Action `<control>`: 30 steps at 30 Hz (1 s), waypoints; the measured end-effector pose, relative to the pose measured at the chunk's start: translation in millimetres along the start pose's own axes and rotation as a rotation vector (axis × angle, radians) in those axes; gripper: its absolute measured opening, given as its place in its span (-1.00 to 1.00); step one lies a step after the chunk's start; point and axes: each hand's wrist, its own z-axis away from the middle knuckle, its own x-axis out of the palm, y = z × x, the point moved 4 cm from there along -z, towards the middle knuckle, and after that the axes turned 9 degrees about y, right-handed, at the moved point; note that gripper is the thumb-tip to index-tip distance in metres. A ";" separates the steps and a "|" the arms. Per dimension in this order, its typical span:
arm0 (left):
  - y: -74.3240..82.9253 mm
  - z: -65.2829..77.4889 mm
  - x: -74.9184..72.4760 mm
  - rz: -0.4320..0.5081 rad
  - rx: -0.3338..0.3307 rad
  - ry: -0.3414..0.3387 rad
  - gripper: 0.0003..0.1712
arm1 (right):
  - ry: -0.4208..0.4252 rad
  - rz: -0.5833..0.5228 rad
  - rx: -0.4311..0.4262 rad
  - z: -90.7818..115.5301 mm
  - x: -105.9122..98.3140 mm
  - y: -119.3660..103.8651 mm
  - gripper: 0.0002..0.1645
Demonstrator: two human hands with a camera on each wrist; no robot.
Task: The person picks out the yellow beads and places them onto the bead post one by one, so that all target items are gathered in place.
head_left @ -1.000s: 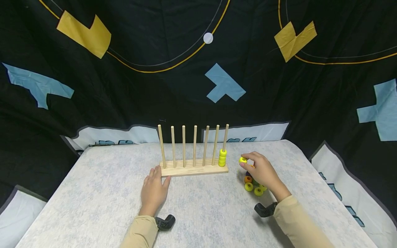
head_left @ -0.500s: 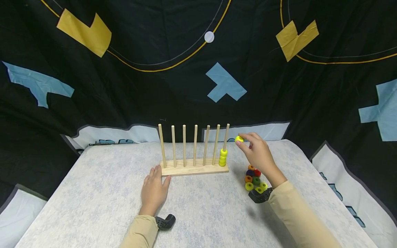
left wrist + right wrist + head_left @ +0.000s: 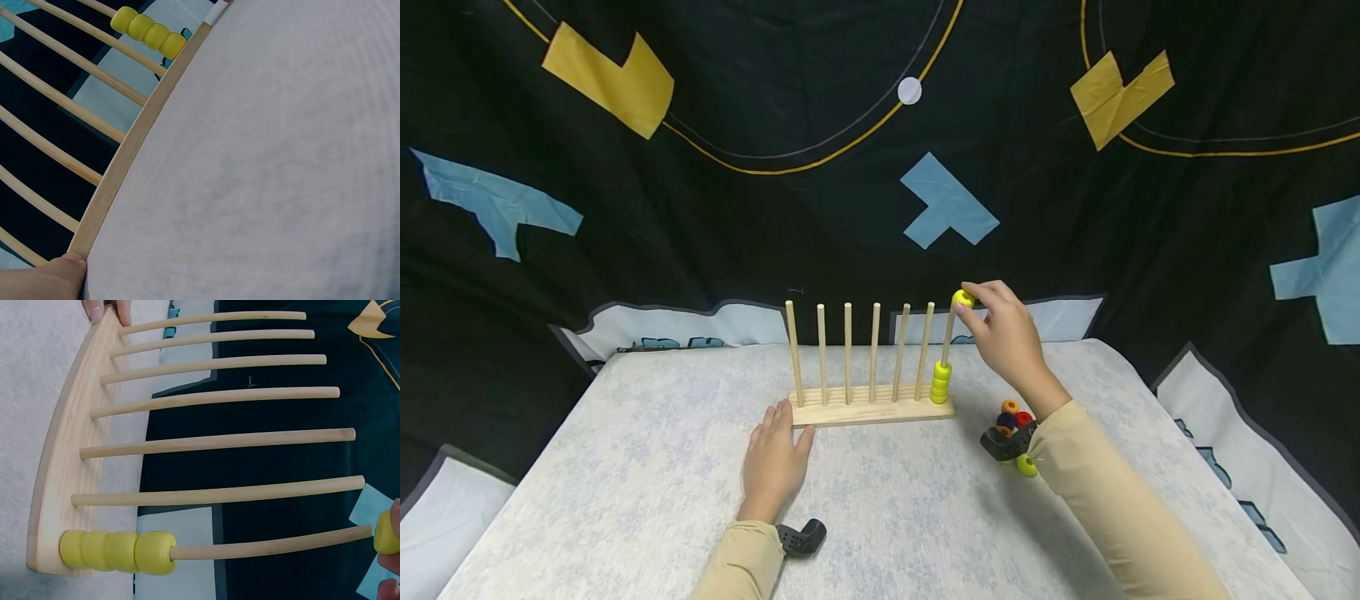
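A wooden peg rack with several upright pegs stands on the table; a stack of several yellow beads sits low on its rightmost peg. My right hand pinches another yellow bead between thumb and fingers at the top of that peg. The right wrist view shows this held bead just off the peg's tip, apart from it. My left hand holds the left end of the rack's base, its thumb at the front edge and fingers at the end.
Loose beads lie right of the rack under my right wrist, among them an orange bead, a red bead and a yellow-green bead; the wrist camera hides part of the group. A black patterned cloth hangs behind the table.
My right hand has lifted the yellow bead from beside the loose beads, up and leftward to the top of the rightmost peg. My left hand stays at the rack's end.
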 end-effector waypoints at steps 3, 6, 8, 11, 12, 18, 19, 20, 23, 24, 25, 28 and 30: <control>0.8 0.6 -0.3 0.001 0.004 0.005 -0.16 | -0.007 0.008 -0.005 -3.0 2.2 -0.4 -0.47; 1.6 0.8 -0.9 0.000 0.009 0.013 -0.17 | -0.017 0.017 -0.001 -4.1 4.3 0.0 -0.45; 2.1 0.7 -1.3 -0.003 0.011 0.017 -0.17 | -0.024 0.023 0.002 -4.2 5.8 0.8 -0.44; 2.1 0.5 -1.4 -0.004 0.012 0.020 -0.17 | -0.028 0.025 0.003 -4.0 7.7 1.4 -0.44; 2.0 0.7 -1.4 -0.003 0.011 0.019 -0.17 | -0.029 0.025 0.001 -4.0 8.4 1.7 -0.45; 1.7 1.1 -1.6 0.004 0.009 0.020 -0.18 | -0.034 0.028 0.004 -3.2 10.3 1.9 -0.46; 1.8 1.1 -1.7 0.004 0.010 0.022 -0.18 | -0.035 0.031 0.009 -2.9 10.2 1.8 -0.46; 1.9 1.1 -1.8 0.004 0.010 0.023 -0.18 | -0.038 0.036 0.012 -2.6 10.1 1.9 -0.46; 2.2 1.2 -2.1 0.006 0.012 0.026 -0.18 | -0.050 0.045 0.025 -1.6 10.1 2.4 -0.46; 2.4 1.2 -2.2 0.006 0.013 0.027 -0.18 | -0.053 0.048 0.028 -1.3 10.2 2.6 -0.46; 2.6 1.2 -2.3 0.006 0.013 0.028 -0.18 | -0.055 0.049 0.031 -1.1 10.2 2.8 -0.46; 2.6 1.1 -2.2 0.007 0.014 0.028 -0.18 | -0.063 0.051 0.039 -0.7 10.4 3.8 -0.45; 2.5 1.1 -2.2 0.007 0.013 0.027 -0.18 | -0.070 0.055 0.046 -0.2 10.8 4.5 -0.45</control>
